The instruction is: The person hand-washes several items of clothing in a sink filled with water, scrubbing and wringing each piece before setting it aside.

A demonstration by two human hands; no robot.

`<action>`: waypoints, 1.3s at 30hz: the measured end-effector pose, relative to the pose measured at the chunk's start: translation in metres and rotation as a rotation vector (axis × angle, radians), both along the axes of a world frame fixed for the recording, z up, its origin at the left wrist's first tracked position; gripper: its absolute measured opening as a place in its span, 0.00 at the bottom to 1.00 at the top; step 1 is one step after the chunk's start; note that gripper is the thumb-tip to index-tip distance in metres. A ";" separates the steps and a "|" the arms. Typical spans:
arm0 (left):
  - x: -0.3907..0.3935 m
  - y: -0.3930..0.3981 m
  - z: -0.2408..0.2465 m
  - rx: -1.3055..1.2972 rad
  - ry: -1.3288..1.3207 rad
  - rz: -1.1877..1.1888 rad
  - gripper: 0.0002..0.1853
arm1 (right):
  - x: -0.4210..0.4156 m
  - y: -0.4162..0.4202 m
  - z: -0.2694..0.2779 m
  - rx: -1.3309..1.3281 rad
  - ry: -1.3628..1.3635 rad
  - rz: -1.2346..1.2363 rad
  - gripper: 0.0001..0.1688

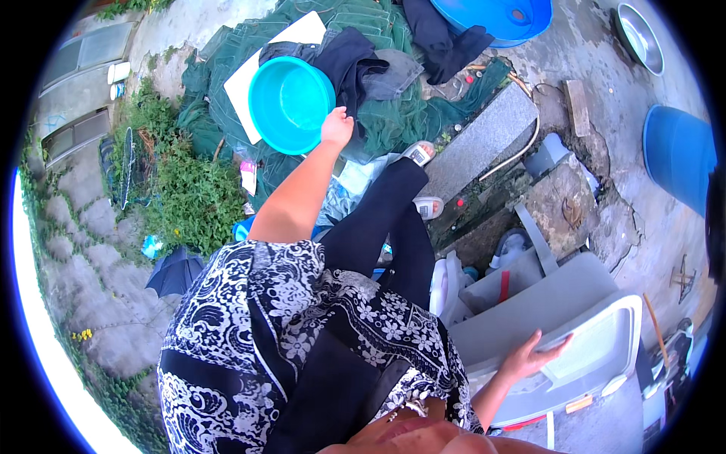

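Observation:
My left hand (pixel 337 128) grips the rim of a turquoise plastic basin (pixel 278 102), held out over a heap of green netting. The basin's inside faces up, with a pale glint at its bottom; whether it holds water I cannot tell. Low on the right, my right hand (pixel 530 358) rests with spread fingers against a large grey plastic panel (pixel 590 346) with a pale rim. Beside that panel stands an open grey plastic compartment (pixel 488 292) with a red strip on it. Dark trousers and jeans (pixel 391 74) lie on the netting behind the basin.
Green netting (pixel 380 127) spreads ahead, beside a stone slab (pixel 482 139) and broken concrete (pixel 558 198). Blue tubs (pixel 493 20) and a metal basin (pixel 641 40) stand farther off. Leafy plants (pixel 190 198) and a dark umbrella (pixel 176 272) are on the left.

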State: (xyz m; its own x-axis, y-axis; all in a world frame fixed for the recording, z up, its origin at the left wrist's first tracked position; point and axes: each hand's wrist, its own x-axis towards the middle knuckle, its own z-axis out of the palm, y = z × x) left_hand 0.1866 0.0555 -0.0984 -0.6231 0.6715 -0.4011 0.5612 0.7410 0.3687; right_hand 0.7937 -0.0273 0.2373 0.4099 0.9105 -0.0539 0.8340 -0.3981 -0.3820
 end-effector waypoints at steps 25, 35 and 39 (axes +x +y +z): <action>-0.078 0.137 0.119 0.846 -0.538 0.605 0.19 | 0.025 -0.019 0.023 -0.187 -0.489 0.078 0.48; -0.021 0.178 0.278 0.983 -1.044 0.725 0.13 | 0.004 0.005 0.001 -0.103 -0.248 -0.009 0.44; 0.087 0.166 0.314 0.771 -1.190 0.592 0.03 | 0.014 0.006 -0.017 0.025 -0.290 0.107 0.50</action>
State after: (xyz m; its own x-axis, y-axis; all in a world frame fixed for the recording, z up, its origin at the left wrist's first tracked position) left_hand 0.2739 0.2215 0.2156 -0.4479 0.7227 -0.5263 -0.6242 0.1686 0.7628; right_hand 0.8078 -0.0210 0.2208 0.3066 0.9490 0.0739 0.9463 -0.2956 -0.1306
